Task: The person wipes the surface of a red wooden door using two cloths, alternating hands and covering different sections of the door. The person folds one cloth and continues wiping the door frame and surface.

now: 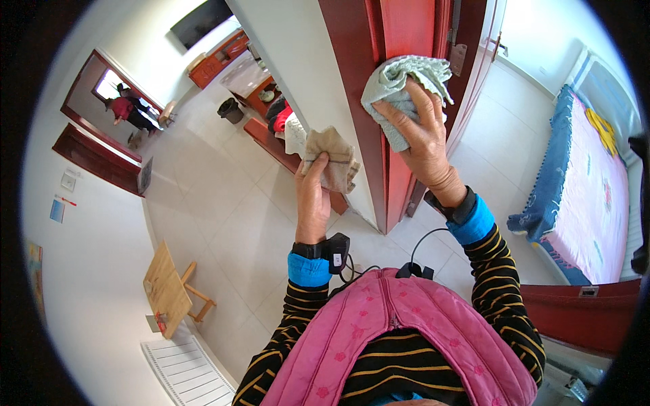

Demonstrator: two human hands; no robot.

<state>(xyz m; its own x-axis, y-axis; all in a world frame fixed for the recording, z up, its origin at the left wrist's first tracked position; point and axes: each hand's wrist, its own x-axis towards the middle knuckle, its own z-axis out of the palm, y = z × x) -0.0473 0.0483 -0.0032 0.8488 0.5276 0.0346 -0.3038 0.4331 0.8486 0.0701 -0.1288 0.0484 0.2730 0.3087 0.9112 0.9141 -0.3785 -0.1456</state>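
Note:
My right hand (423, 135) presses a crumpled pale green cloth (399, 91) against the red door frame (399, 34), with its fingers bent over the fabric. In my left hand (313, 203) is a folded beige cloth (332, 162), pinched under the thumb and held up in front of the white wall edge beside the frame. Both hands are closed on their cloths. A dark strap with a small box sits at my left wrist, and another dark strap is round my right one.
Right of the frame, a bed (582, 189) with pink and blue covers fills part of a room. At left stand a folding wooden table (166, 287) and a white radiator (186, 372). A dark bin (230, 110) is farther back; people (128, 108) are at a far doorway.

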